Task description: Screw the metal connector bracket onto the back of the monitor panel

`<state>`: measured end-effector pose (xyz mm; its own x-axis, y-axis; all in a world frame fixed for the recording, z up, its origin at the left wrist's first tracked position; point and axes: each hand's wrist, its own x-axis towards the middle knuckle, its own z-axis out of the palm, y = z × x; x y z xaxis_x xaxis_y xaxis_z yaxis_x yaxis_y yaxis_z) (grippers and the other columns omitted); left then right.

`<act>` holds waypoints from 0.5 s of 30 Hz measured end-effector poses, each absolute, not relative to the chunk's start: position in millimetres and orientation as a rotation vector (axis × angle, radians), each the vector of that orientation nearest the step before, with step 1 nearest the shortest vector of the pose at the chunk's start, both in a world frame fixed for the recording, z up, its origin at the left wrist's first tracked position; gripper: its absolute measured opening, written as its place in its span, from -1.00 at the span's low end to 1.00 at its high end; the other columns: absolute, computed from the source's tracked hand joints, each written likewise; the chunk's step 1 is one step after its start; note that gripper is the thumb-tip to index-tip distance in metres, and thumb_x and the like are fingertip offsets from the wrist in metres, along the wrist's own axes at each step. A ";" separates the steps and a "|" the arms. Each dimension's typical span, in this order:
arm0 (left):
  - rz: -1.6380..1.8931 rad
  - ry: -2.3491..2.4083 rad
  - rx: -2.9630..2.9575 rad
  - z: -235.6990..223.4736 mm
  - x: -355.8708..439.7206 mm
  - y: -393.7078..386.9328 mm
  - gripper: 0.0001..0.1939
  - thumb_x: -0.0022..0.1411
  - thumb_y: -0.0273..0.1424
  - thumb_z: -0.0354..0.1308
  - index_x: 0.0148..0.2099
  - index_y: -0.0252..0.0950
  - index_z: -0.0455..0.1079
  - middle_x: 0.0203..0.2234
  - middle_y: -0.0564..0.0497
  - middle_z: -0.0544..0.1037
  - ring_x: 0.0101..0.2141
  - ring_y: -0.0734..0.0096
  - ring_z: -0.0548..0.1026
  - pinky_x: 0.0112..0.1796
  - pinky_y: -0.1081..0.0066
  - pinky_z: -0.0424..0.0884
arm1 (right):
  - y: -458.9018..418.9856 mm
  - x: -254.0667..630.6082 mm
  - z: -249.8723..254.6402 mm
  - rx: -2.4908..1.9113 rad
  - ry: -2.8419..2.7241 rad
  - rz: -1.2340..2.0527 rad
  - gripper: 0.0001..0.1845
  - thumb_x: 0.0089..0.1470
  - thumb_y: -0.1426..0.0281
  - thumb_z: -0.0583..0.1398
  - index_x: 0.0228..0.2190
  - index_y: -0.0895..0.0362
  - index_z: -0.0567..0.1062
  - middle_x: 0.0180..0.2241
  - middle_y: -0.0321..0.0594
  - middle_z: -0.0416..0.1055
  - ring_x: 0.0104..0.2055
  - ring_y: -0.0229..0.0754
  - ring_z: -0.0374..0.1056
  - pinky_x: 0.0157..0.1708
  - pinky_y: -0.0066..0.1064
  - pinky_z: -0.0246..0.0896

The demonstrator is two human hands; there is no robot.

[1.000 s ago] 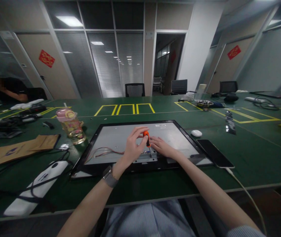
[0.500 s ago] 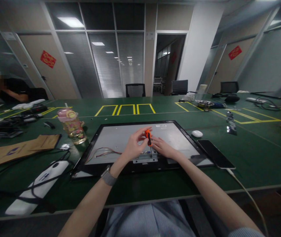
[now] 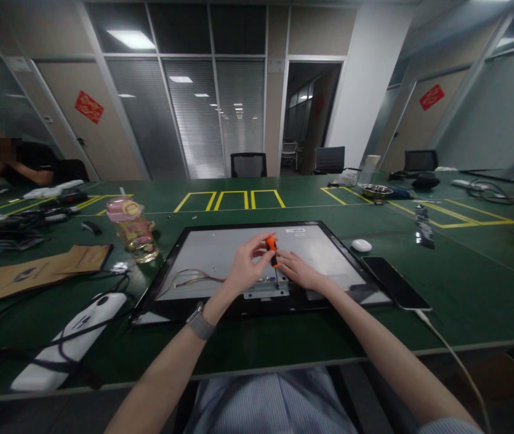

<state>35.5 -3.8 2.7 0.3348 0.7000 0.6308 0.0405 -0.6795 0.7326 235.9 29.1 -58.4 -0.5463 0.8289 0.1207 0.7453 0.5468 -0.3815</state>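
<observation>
A flat monitor panel [image 3: 220,247] lies face down on the green table [image 3: 464,283], its grey metal back up. My left hand [image 3: 245,268] pinches the orange handle of a small screwdriver [image 3: 272,252], which stands upright with its tip on a metal bracket [image 3: 266,288] near the panel's front edge. My right hand [image 3: 299,271] rests flat on the panel just right of the screwdriver shaft, fingers stretched out and steadying it. Thin red and white wires [image 3: 191,278] run across the panel to the left of the bracket. A watch sits on my left wrist.
A pink-lidded bottle [image 3: 132,230] stands left of the panel. A phone [image 3: 394,282] with a cable and a white mouse [image 3: 361,245] lie to the right. Cardboard [image 3: 35,271], a white device [image 3: 69,337] and black cables lie at the left. Another person sits far left.
My left fingers have shifted on the orange handle, turning it slightly. The right hand has stayed in place. The view has drifted a little.
</observation>
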 end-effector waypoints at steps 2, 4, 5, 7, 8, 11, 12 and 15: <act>1.450 0.708 2.035 2.6 35.6 -3.2 -0.64 0.21 -0.41 0.16 0.08 -0.22 0.36 -0.20 -0.03 0.44 -0.28 0.47 0.48 -0.26 0.45 0.52 | 28.1 235.7 -57.6 -1.296 -2.498 0.402 -0.51 0.31 0.18 -0.17 0.08 0.01 0.36 0.27 -0.12 0.10 0.33 -0.02 -0.04 0.25 0.09 -0.23; 1.493 0.730 2.088 3.9 35.3 -4.1 -0.66 0.19 -0.40 0.19 0.03 -0.24 0.40 -0.24 -0.01 0.43 -0.33 0.49 0.46 -0.28 0.46 0.51 | 27.3 235.3 -56.6 -1.278 -2.498 0.392 -0.52 0.31 0.18 -0.17 0.06 0.01 0.38 0.26 -0.13 0.12 0.32 -0.03 -0.03 0.25 0.08 -0.21; 1.491 0.722 2.105 4.7 35.0 -5.0 -0.67 0.20 -0.39 0.17 0.03 -0.24 0.40 -0.22 -0.02 0.43 -0.30 0.48 0.47 -0.26 0.45 0.51 | 26.9 235.1 -56.0 -1.274 -2.498 0.392 -0.52 0.31 0.18 -0.16 0.06 0.01 0.38 0.26 -0.13 0.13 0.32 -0.03 -0.03 0.25 0.08 -0.21; 1.458 0.684 2.098 5.6 34.4 -6.9 -0.69 0.25 -0.39 0.10 0.05 -0.24 0.37 -0.13 -0.07 0.41 -0.20 0.41 0.48 -0.21 0.43 0.51 | 26.4 234.5 -54.9 -1.281 -2.497 0.399 -0.53 0.31 0.20 -0.16 0.08 0.01 0.36 0.26 -0.12 0.13 0.32 -0.02 -0.03 0.25 0.09 -0.22; 1.435 0.662 2.073 5.5 34.2 -7.5 -0.69 0.29 -0.39 0.05 0.07 -0.24 0.36 -0.07 -0.10 0.40 -0.14 0.37 0.48 -0.18 0.41 0.50 | 26.2 234.3 -54.5 -1.287 -2.497 0.405 -0.53 0.31 0.21 -0.16 0.09 0.02 0.35 0.26 -0.11 0.12 0.33 -0.02 -0.04 0.25 0.10 -0.24; 1.390 0.617 1.962 3.2 34.7 -7.3 -0.69 0.34 -0.39 -0.04 0.10 -0.24 0.32 -0.04 -0.13 0.42 -0.11 0.35 0.50 -0.14 0.37 0.49 | 26.3 234.3 -54.4 -1.296 -2.499 0.424 -0.52 0.31 0.23 -0.16 0.12 0.02 0.33 0.27 -0.10 0.10 0.34 -0.02 -0.08 0.26 0.10 -0.27; 1.391 0.620 1.942 2.6 35.0 -6.8 -0.69 0.34 -0.39 -0.03 0.10 -0.24 0.32 -0.07 -0.12 0.44 -0.15 0.37 0.51 -0.14 0.37 0.49 | 26.6 234.5 -54.9 -1.296 -2.500 0.426 -0.52 0.31 0.23 -0.16 0.11 0.02 0.33 0.27 -0.10 0.10 0.34 -0.02 -0.08 0.26 0.10 -0.27; 1.455 0.690 1.983 3.4 35.7 -5.9 -0.74 0.29 -0.40 0.06 0.01 -0.24 0.39 -0.17 -0.06 0.45 -0.22 0.43 0.49 -0.23 0.45 0.50 | 27.7 235.4 -57.2 -1.292 -2.498 0.413 -0.52 0.31 0.22 -0.15 0.08 0.04 0.36 0.27 -0.09 0.10 0.34 -0.03 -0.07 0.26 0.08 -0.27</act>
